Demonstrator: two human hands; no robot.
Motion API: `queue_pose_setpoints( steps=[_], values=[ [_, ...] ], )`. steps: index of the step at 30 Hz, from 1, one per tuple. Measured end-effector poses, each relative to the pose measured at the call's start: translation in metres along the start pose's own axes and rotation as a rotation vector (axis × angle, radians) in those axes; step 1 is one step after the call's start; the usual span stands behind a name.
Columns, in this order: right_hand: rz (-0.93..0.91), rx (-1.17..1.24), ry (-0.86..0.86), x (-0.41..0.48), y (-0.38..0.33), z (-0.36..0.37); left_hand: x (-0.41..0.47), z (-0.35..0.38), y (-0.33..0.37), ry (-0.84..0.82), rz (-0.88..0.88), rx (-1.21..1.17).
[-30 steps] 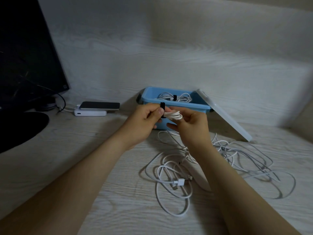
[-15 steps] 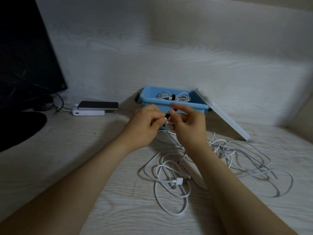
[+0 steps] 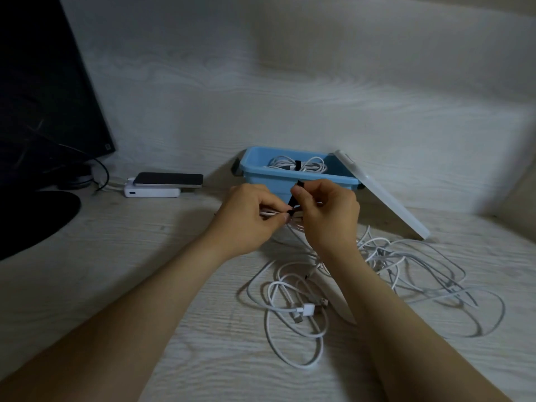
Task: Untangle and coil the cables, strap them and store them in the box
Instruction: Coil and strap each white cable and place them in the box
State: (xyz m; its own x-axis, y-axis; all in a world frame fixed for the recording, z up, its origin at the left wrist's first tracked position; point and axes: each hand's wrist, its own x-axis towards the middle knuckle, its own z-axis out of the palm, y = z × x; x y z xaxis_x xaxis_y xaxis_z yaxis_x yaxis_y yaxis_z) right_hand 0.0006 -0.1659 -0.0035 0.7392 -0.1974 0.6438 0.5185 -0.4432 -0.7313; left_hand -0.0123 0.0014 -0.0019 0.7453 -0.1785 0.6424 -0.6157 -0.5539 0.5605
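Black strap (image 3: pixel 292 203) stands up between the hands, pinched by the right hand (image 3: pixel 327 210). The left hand (image 3: pixel 246 219) pinches the white coil (image 3: pixel 295 226) under it; the blue box (image 3: pixel 290 177) sits just behind.

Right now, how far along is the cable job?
Done: one strapped coil lies in the blue box. In hand: the left hand pinches a second coil while the right hand holds a black strap against it. Left: loose cables lie tangled on the table.
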Motion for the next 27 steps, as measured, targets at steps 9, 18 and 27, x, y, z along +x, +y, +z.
queue_pose_setpoints(
  steps=[9, 18, 27],
  values=[
    [-0.108, -0.066, 0.072, -0.005, -0.006, -0.001, 0.001, 0.005, 0.008, -0.015, 0.051, 0.016],
    [-0.116, -0.071, 0.100, -0.006, -0.007, -0.001, 0.000, 0.004, 0.015, 0.047, -0.045, -0.174],
    [0.012, -0.066, 0.137, -0.004, -0.007, -0.001, -0.001, -0.001, 0.016, -0.021, 0.082, -0.019]
  ],
)
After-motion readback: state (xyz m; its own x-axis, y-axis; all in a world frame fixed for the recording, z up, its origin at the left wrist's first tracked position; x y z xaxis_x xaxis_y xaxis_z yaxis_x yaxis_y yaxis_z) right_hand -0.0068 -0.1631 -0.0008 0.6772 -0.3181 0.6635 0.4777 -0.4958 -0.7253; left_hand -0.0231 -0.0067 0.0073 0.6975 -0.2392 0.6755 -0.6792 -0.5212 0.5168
